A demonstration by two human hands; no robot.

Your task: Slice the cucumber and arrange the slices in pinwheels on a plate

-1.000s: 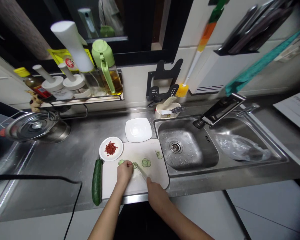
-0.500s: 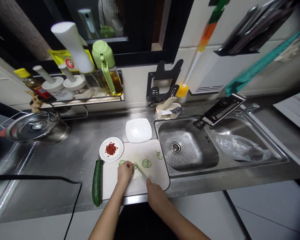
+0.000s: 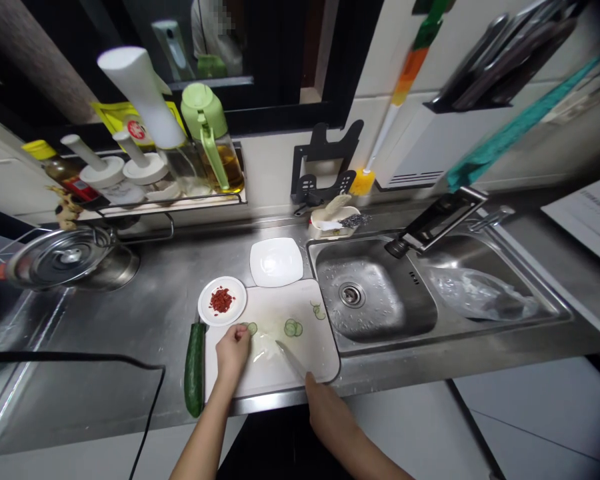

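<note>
My right hand point(image 3: 330, 410) is closed round the handle of a kitchen knife point(image 3: 291, 357), whose blade points up and left over the white cutting board point(image 3: 265, 383). Toward the board's left side, my left hand point(image 3: 233, 351) has its fingers pinched together at a thin cucumber slice point(image 3: 253, 328); other slices there may be hidden under the fingers. A small group of cucumber slices point(image 3: 293, 327) lies right of the middle. Thin curved cucumber strips point(image 3: 319, 311) rest near the upper right corner. Along the board's left edge lies a long cucumber point(image 3: 195, 370).
A round plate of small red pieces point(image 3: 222, 299) overlaps the board's upper left corner. Behind the board stands a square white dish point(image 3: 277, 261). The steel sink point(image 3: 380, 313) adjoins on the right. A lidded pot point(image 3: 73, 260) and a black cable point(image 3: 105, 358) are left.
My left hand has moved left across the board, with a cucumber slice at its fingertips. My right hand and the knife have shifted slightly right and toward me.
</note>
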